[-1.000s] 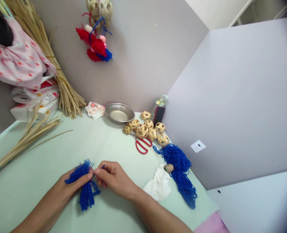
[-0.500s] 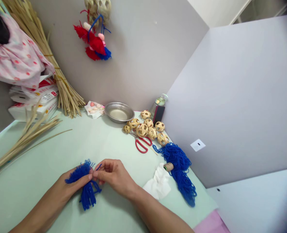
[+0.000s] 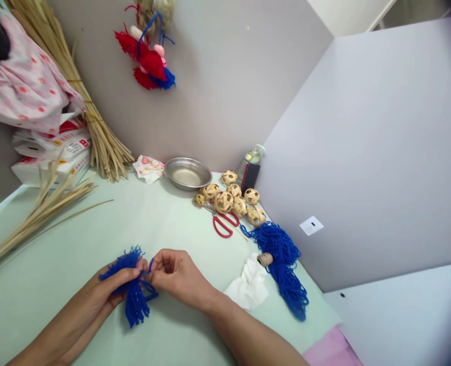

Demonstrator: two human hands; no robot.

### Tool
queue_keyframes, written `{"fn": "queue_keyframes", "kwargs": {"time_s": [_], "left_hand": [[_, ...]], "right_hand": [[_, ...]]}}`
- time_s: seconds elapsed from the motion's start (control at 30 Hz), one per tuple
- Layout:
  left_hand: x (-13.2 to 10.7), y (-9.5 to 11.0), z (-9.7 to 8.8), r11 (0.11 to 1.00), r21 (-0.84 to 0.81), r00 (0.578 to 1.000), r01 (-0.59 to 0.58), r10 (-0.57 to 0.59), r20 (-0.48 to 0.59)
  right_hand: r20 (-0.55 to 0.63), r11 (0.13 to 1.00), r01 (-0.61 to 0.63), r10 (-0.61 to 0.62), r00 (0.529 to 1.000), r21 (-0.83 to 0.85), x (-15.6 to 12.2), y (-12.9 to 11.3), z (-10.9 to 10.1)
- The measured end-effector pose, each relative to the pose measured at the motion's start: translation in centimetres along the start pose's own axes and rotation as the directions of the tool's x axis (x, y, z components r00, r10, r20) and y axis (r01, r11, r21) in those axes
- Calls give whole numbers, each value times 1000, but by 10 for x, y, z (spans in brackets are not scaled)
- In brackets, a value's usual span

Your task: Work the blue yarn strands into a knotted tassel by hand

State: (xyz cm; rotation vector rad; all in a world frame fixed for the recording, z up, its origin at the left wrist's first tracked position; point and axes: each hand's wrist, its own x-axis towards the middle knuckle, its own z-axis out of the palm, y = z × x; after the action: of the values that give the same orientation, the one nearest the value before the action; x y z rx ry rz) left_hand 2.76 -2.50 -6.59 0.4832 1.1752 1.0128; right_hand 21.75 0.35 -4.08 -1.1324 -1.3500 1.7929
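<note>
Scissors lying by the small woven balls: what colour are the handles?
Red handles on the scissors, seen in the head view.

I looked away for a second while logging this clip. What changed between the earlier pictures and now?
Very little. The right hand drew closer against the left hand, and the short strand that stuck up from its fingertips now curls down at the blue yarn tassel. Both hands keep pinching the tassel. The red scissors, woven balls and metal bowl stayed put.

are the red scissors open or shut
Shut: the scissors lie flat on the table, both red loops side by side, blades hidden under the woven balls.
</note>
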Motion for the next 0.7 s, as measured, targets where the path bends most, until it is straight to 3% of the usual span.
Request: {"fn": "queue_keyframes", "kwargs": {"time_s": [0.27,0.47,0.7], "left_hand": [[-3,8,12,993,-107,997,-47,39,-71],[-9,12,17,995,-75,995,-66,60,-76],[-9,15,21,997,-65,996,-32,27,-83]], "right_hand": [[-5,997,-8,8,1000,83,3,1,2],[0,991,52,-53,999,127,5,6,2],[-142,971,103,-73,987,216,4,4,5]]}}
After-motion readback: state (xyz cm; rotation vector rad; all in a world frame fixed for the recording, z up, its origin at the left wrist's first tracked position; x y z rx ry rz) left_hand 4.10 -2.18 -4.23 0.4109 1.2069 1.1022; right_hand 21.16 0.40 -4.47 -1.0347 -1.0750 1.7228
